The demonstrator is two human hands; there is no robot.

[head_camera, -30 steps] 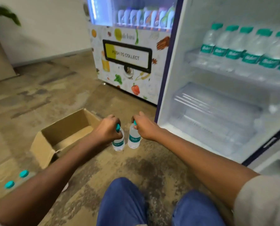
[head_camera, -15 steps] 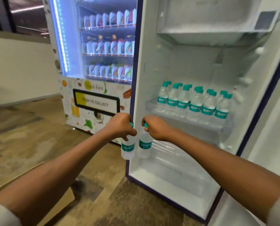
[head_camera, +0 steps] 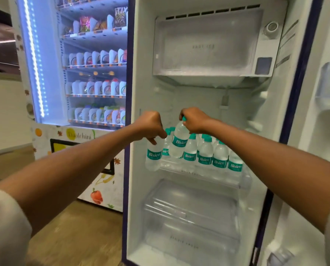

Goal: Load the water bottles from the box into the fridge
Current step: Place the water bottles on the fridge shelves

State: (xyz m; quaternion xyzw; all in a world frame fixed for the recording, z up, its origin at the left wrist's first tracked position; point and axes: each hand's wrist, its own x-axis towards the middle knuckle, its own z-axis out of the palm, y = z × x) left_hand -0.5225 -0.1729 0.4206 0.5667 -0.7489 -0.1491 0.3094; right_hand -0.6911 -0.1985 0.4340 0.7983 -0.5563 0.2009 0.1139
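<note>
1. Standing at the far left, the vending machine [head_camera: 95,73] glows with rows of snacks and drinks. It plays no part in the job.
2. The left hand [head_camera: 150,125] is clenched round the neck and cap of the left bottle [head_camera: 154,156]. That bottle hangs upright at the left edge of the fridge [head_camera: 141,73], level with the shelf [head_camera: 191,172].
3. The right hand [head_camera: 194,120] grasps the right bottle [head_camera: 179,143] by its green cap. It hangs tilted, with its base over the shelf's front left.
4. The shelved bottles [head_camera: 219,160] stand upright in close ranks across the shelf's middle and right. Free room seems to remain at the front left.
5. Each small, full bottle looks light enough for 1 hand. The thin plastic wall would likely give under a squeeze and may be slick, so the stiff cap and neck are the sound hold. Set each one down flat, because a knock could topple its neighbours.
6. The door [head_camera: 329,112] stands open at the far right. The box is out of view.
</note>
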